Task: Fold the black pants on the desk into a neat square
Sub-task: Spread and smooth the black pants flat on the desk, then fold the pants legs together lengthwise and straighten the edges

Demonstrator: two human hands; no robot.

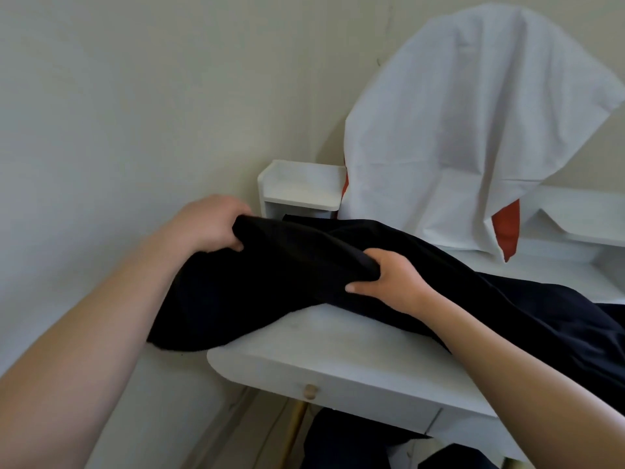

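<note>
While the bunched black pants [304,275] were gripped by the left hand [206,225] and right hand [389,279], fingers curled tight, at the desk's [338,346] left edge, flattening was judged due next.

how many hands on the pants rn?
2. The left hand grips the black pants at their bunched left end; the right hand grips a fold further right, above the desk. Neither hand is hidden.
</note>
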